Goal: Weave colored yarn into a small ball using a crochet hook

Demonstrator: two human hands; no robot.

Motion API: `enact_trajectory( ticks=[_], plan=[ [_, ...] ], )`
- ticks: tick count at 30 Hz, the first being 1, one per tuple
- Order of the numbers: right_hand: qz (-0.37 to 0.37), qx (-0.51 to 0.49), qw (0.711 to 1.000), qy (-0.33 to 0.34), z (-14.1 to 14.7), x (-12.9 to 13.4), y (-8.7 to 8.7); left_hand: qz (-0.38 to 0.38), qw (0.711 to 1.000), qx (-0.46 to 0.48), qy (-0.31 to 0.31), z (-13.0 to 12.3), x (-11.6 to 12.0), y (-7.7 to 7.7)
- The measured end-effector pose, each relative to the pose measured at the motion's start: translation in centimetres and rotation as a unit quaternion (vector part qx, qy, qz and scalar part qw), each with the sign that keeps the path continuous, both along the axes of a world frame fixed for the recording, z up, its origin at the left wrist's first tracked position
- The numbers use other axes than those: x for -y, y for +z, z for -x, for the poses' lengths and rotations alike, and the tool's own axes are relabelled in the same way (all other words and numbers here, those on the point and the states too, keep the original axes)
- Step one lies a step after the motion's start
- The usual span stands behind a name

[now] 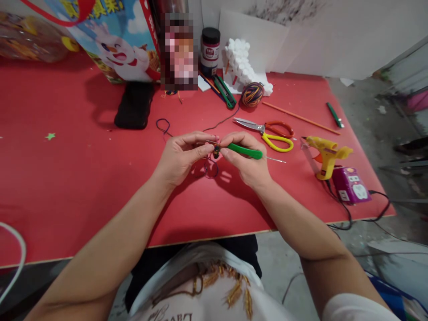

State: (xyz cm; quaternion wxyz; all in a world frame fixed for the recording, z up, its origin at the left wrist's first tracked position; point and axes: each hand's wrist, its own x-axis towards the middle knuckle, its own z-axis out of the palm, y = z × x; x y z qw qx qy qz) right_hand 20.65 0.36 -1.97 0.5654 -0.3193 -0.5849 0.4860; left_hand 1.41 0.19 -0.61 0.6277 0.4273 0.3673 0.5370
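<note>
Over the red table, my left hand (180, 157) pinches a small dark multicoloured piece of crochet (216, 151) between thumb and fingers. My right hand (252, 166) is closed round a crochet hook with a green handle (245, 150). The hook's thin metal end sticks out to the right, and its other end reaches the crochet piece between my fingertips. Purple yarn (211, 169) hangs in a loop below the piece. A strand runs from near my left hand back toward a multicoloured yarn ball (253, 94).
Scissors (267, 129), a yellow glue gun (326, 154) and a purple power box (351, 185) lie on the right. Farther back are a black phone (134, 104), a green cutter (225, 91), a dark-lidded jar (210, 51), a white foam model (242, 62) and a printed bag (117, 42).
</note>
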Motion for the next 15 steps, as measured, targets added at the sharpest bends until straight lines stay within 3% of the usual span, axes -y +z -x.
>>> enact_trajectory(
  ticks=[8, 15],
  plan=[
    [-0.004, 0.016, 1.0, -0.012, 0.0, 0.0, 0.07, 0.091, 0.994, 0.063, -0.016, -0.8, 0.17, -0.17],
    [0.036, -0.041, 0.998, 0.036, 0.01, 0.12, -0.37, 0.083, 0.994, 0.07, 0.002, -0.96, 0.01, 0.12]
  ],
)
